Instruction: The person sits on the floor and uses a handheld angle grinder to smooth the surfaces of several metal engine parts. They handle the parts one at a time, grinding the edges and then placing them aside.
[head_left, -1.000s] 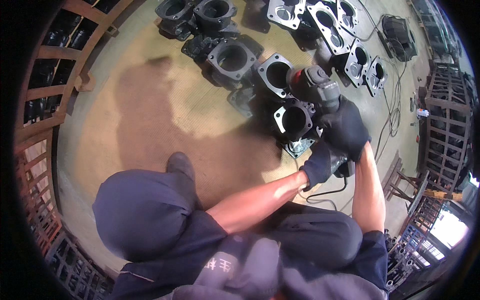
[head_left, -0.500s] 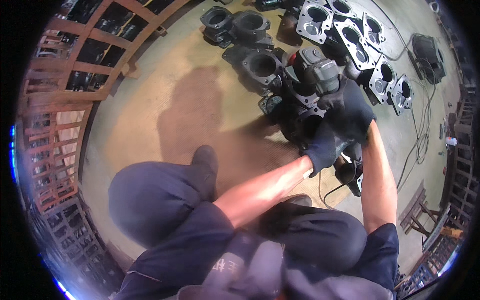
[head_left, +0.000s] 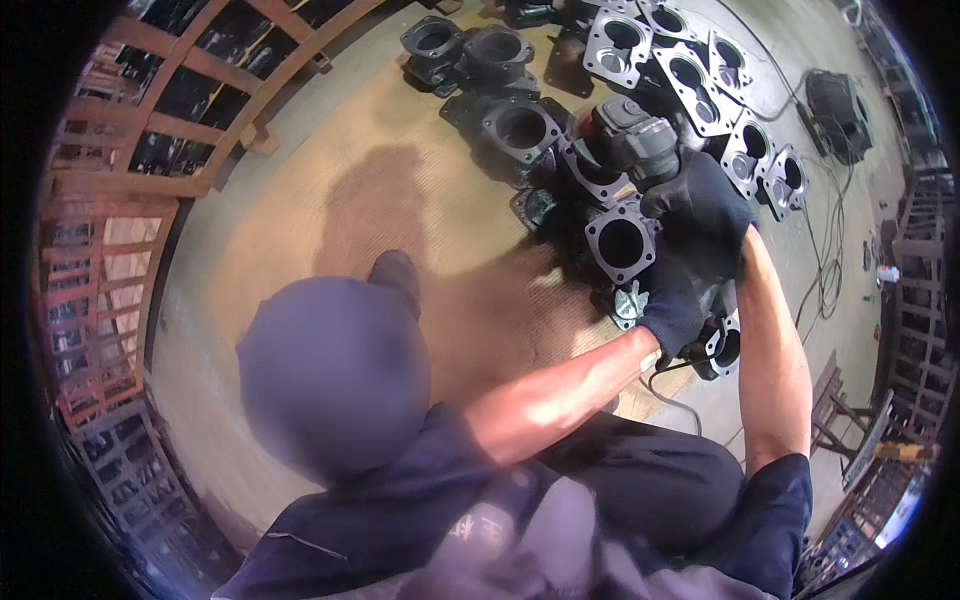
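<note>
An angle grinder (head_left: 638,142) with a grey head is held over dark cast metal housings. My right hand (head_left: 708,200), in a dark glove, is closed round its body just behind the head. Lower down, my left hand (head_left: 678,305), also gloved, is closed on the rear part of the tool, its fingers mostly hidden. Beneath and beside the grinder stands a flanged housing (head_left: 619,246) with a round bore and a bright machined face. Another housing (head_left: 594,180) lies partly under the grinder head. The disc cannot be made out.
More dark housings (head_left: 520,130) stand ahead, and several bright flat-faced castings (head_left: 690,88) lie to the far right. A black case-like object (head_left: 838,112) sits beyond loose cables (head_left: 828,255). Brown slatted crates (head_left: 200,70) line the left. My bent knee (head_left: 335,375) is at the lower left.
Both hands and the grinder have shifted slightly right and towards me across the housings, uncovering the flanged bore. My left knee has moved, and the whole view has shifted a little.
</note>
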